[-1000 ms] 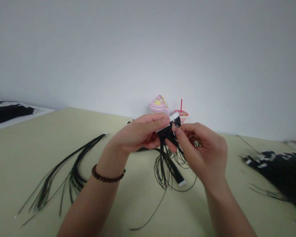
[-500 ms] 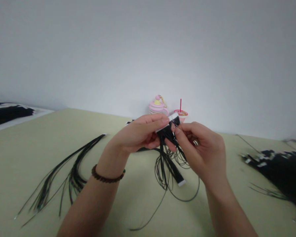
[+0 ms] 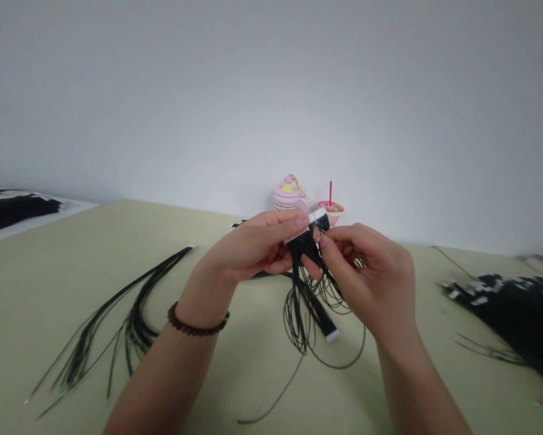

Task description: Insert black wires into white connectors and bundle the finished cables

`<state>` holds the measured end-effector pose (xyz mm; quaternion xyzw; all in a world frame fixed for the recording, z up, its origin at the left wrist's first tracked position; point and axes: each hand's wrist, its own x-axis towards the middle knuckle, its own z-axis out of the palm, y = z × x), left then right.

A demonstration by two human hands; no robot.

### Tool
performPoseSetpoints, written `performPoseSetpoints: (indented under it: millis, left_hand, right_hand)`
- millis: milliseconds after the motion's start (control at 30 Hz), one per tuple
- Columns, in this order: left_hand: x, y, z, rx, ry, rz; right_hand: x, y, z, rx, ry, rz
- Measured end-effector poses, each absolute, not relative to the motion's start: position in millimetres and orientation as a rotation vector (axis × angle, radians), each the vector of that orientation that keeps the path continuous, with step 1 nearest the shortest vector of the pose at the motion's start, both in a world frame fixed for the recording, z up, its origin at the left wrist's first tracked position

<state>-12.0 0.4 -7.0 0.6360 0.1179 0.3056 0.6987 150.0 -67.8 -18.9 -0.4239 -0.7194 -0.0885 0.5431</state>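
Observation:
My left hand (image 3: 253, 248) is closed on a bundle of thin black cords (image 3: 305, 290) that is bound at the top with a white strip (image 3: 317, 216). The cords hang in loops down to the pale yellow table (image 3: 49, 266). My right hand (image 3: 366, 272) is at the bundle's right side, its thumb and forefinger pinched on one cord near the top. A bead bracelet (image 3: 194, 323) is on my left wrist. A second white-tipped cord end (image 3: 332, 335) lies on the table below the hands.
A fan of loose black cords (image 3: 117, 314) lies on the table at the left. A heap of black cords with white tags (image 3: 511, 308) sits at the right. A pink toy cup (image 3: 289, 194) and a small red-straw cup (image 3: 331, 206) stand by the wall.
Hands stay almost where they were. One loop of cord below my right hand has dropped lower and wider onto the table.

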Motion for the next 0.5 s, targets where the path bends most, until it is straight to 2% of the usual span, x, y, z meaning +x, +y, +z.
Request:
performPoseSetpoints:
  millis: [500]
  left_hand:
    - [-12.2, -0.6, -7.2, 1.449, 0.317, 0.678]
  right_hand:
    - [148.8, -66.5, -22.1, -0.982, -1.707, -0.317]
